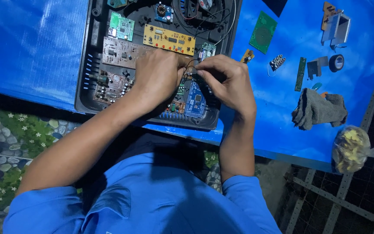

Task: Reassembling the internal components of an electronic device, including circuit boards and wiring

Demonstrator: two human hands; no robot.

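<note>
Black plastic tray point(87, 93) on blue sheeting point(31, 43) carries several circuit boards. Left hand point(156, 78) lies palm-down over the boards, fingers curled; its hold cannot be told. Right hand point(226, 80) pinches a small wired component point(190, 73) just beyond the blue circuit board point(194, 102). Grey gloves point(319, 108) lie well right.
</note>
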